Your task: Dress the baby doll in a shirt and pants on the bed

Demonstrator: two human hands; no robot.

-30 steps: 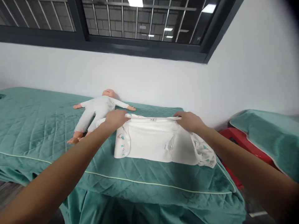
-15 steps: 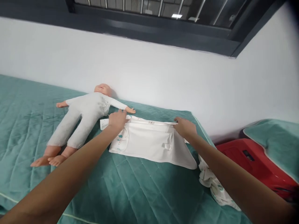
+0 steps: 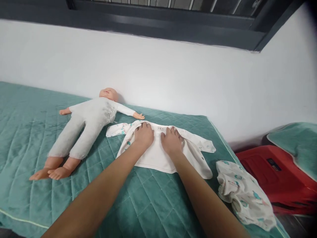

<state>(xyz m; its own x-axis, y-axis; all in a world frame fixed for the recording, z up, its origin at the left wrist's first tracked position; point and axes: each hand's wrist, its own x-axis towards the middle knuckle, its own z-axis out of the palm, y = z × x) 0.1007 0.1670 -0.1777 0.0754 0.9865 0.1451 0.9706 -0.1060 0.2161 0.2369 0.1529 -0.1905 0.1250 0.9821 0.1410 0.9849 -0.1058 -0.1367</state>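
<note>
A small white baby shirt (image 3: 155, 157) with coloured prints lies spread on the green quilted bedding, its pale inside facing up and a label at the neck. Both sleeves stretch outward. On the left part of its upper body rests my left hand (image 3: 144, 135), back up and fingers bent over the cloth. My right hand (image 3: 171, 140) lies on the right part, thumb apart from the fingers. Neither hand seems to pinch the fabric, though the fingertips are partly hidden. A baby doll (image 3: 92, 114) in a white cloth body lies on its back to the left.
Crumpled printed baby clothing (image 3: 244, 195) lies at the right edge of the green quilted bedding (image 3: 146, 205). Beyond that edge stands a red plastic object (image 3: 269, 175) with green cloth (image 3: 297, 145) over it. A white wall (image 3: 173, 76) and a dark barred window frame close off the back.
Both hands have let go of the shirt's top edge and moved inward onto its middle. The shirt now lies flatter, with its sleeves showing. The view has shifted slightly.
</note>
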